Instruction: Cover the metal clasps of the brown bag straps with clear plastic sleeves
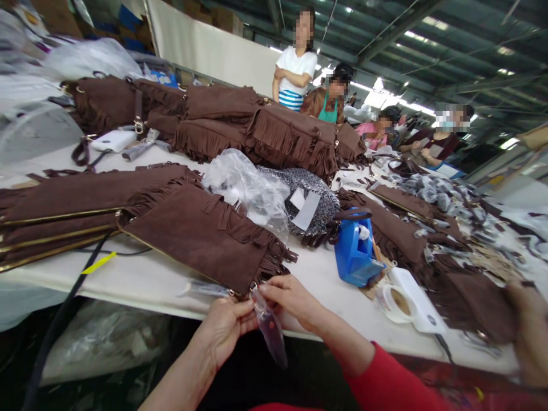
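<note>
A brown fringed bag (201, 234) lies at the table's front edge, its zipper side facing me. At its near right corner, my left hand (226, 328) is closed round the corner hardware and the top of a plastic-wrapped strap (269, 328). My right hand (289, 297) pinches the upper end of that same strap beside the metal ring, thumb and fingers together. The wrapped strap hangs down past the table edge between both hands. Clear plastic film (201, 288) sticks out from under the bag, left of my hands.
Stacked brown bags (64, 197) lie left, more (214, 123) behind. Crumpled plastic (246, 185), a patterned bag (310, 197), a blue tape dispenser (353, 251), a tape roll (396, 302) and a white device (417, 299) stand nearby. Another person's hand (528, 314) is far right; people stand behind.
</note>
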The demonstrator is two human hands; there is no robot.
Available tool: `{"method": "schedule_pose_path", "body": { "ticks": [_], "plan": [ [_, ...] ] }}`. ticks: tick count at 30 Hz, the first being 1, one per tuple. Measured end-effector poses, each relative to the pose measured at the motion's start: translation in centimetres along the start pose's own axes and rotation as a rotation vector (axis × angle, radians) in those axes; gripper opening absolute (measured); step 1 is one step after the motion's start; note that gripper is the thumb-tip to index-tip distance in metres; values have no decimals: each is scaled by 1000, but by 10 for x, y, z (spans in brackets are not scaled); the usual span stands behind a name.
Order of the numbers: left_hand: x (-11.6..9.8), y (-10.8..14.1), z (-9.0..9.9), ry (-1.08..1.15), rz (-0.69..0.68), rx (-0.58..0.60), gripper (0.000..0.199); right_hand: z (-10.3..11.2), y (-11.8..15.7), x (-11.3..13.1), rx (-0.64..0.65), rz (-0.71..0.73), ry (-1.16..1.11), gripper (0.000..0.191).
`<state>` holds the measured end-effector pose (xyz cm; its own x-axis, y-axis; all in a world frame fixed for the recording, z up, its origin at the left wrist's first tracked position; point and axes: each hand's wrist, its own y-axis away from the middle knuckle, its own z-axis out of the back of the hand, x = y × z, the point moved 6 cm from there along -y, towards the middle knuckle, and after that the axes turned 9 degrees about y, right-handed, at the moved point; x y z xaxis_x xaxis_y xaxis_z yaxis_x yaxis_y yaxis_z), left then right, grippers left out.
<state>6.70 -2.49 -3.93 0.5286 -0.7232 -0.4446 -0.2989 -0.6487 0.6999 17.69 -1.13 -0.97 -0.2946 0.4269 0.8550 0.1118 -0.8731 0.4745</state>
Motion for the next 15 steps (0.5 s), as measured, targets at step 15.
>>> {"method": "schedule_pose_path", "body": {
  "ticks": [15],
  "plan": [
    [10, -4, 8, -157, -69, 114, 9, -11, -19, -16, -148, 16, 250, 17]
  ]
}}
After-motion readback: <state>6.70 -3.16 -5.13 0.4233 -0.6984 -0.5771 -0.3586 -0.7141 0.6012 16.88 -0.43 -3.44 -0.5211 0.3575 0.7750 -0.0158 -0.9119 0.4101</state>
